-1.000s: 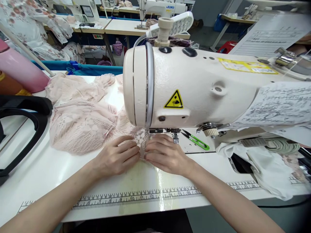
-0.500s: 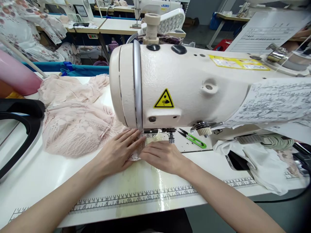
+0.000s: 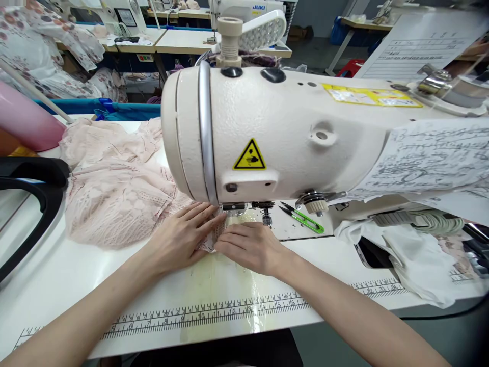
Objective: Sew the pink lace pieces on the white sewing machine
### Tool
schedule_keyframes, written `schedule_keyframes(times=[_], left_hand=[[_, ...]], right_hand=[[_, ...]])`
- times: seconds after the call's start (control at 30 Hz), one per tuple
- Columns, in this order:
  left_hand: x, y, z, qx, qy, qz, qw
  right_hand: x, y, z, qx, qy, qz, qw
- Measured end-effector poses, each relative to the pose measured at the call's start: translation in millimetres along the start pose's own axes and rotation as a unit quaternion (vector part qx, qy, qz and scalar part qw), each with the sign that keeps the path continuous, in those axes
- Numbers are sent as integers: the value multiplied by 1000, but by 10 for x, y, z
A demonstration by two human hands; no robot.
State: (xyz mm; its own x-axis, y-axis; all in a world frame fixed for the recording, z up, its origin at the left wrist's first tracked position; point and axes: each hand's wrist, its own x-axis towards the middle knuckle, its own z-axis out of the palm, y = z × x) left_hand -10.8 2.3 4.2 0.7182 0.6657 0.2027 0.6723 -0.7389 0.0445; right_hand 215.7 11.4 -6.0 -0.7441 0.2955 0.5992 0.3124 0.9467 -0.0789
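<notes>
Pale pink lace fabric [image 3: 118,204] lies bunched on the left of the table, and a narrow part of it runs under the head of the sewing machine [image 3: 282,137]. My left hand [image 3: 181,234] rests flat on that part, fingers stretched out towards the needle area. Just to its right, my right hand [image 3: 250,247] has its fingers curled together at the fabric's near edge, seemingly pinching it. Those fingertips are partly hidden. The machine head covers the needle and presser foot.
Green thread snips [image 3: 305,220] lie on the machine bed to the right. Beyond them are a white cloth [image 3: 416,265] and a dark phone [image 3: 372,253]. A black curved handle [image 3: 57,178] stands at the left edge. A printed ruler [image 3: 202,316] runs along the front.
The view has shifted slightly, so the machine appears a little further left. Both hands also appear slightly further left, still at the fabric in much the same pose.
</notes>
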Motion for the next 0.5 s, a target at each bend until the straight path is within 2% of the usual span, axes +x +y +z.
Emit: schedule_keyframes(times=[0.27,0.5], left_hand=[[39,60,16,28,1,-12,1000],[40,87,35,47,4,-15,999]], right_hand=[[-89,26,41,-24,-25,46,998],[-80,49,3,-2,-41,72,997]])
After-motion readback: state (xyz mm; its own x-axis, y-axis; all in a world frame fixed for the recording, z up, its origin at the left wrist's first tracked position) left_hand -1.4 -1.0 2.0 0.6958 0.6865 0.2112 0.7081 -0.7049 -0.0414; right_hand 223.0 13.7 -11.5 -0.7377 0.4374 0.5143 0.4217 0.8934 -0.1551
